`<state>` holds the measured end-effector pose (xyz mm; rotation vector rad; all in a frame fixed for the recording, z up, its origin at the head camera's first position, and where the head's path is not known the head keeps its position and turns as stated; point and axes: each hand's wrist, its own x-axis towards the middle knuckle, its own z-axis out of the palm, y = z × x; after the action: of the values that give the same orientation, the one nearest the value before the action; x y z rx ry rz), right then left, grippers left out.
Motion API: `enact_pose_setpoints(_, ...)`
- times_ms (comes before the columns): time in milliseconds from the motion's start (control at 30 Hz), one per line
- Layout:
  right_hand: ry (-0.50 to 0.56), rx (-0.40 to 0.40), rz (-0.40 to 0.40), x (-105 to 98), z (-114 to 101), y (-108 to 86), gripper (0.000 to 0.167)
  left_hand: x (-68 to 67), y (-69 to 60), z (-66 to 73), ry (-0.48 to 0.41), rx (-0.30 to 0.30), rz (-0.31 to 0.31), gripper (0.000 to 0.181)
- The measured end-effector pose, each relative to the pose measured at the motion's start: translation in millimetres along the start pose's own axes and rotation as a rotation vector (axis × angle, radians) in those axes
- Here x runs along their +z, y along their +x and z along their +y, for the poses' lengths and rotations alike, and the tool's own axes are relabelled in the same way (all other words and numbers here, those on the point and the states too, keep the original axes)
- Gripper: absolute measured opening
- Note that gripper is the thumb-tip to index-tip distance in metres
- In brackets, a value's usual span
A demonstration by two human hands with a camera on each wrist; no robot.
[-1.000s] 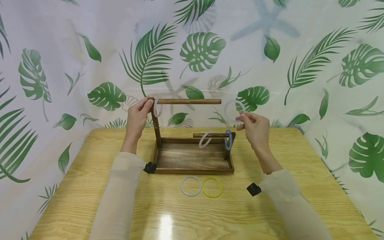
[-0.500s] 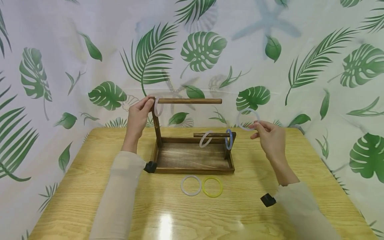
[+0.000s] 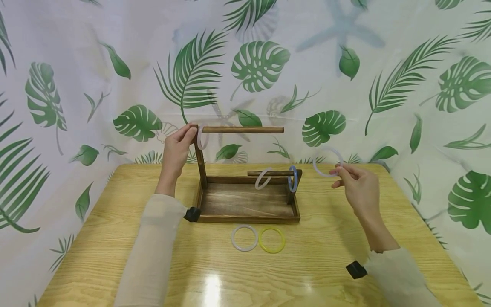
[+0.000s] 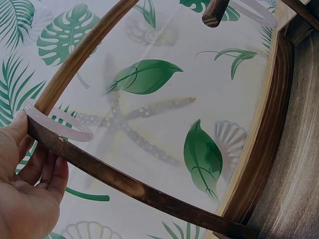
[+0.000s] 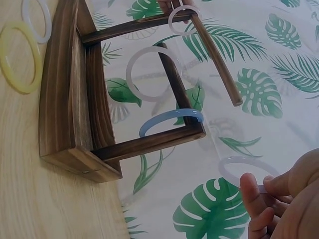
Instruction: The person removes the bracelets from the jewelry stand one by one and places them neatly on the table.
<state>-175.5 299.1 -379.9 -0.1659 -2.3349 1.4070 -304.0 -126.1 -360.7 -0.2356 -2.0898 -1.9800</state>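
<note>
A dark wooden rack (image 3: 248, 219) has a tall left post and a short right post, each bearing a sideways bar. My left hand (image 3: 175, 149) grips the top of the tall post, fingertips behind it in the left wrist view. Beside those fingers a pale pink ring (image 4: 60, 128) hangs on the upper bar (image 3: 245, 129). Right of the rack, my right hand (image 3: 362, 189) pinches a pale lilac ring (image 5: 222, 170) between thumb and fingers, raised and apart from both bars. The lower bar (image 3: 278, 173) carries a whitish ring (image 3: 258, 184) and a blue ring (image 3: 290, 184).
In front of the rack, a clear white ring (image 3: 232, 243) and a yellow ring (image 3: 283, 241) lie side by side on the wood-grain table (image 3: 307, 264). A leaf-patterned cloth (image 3: 261, 98) hangs close behind the table's back edge.
My right hand has moved right and down with the lilac ring, away from the upper bar's free end. The left hand and the rack have stayed put.
</note>
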Motion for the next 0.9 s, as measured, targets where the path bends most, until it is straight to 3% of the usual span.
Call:
enact_pose_setpoints(367, -0.051, 0.004, -0.010, -14, 8, -12.9, 0.038, -0.1, 0.6, -0.6, 0.004, -0.009, -0.006, 0.045)
enact_pose_setpoints(900, -0.122, -0.018, -0.068, -16, 16, -35.7, 0.039, -0.5, -0.4, -0.7, 0.004, 0.009, 0.002, 0.042)
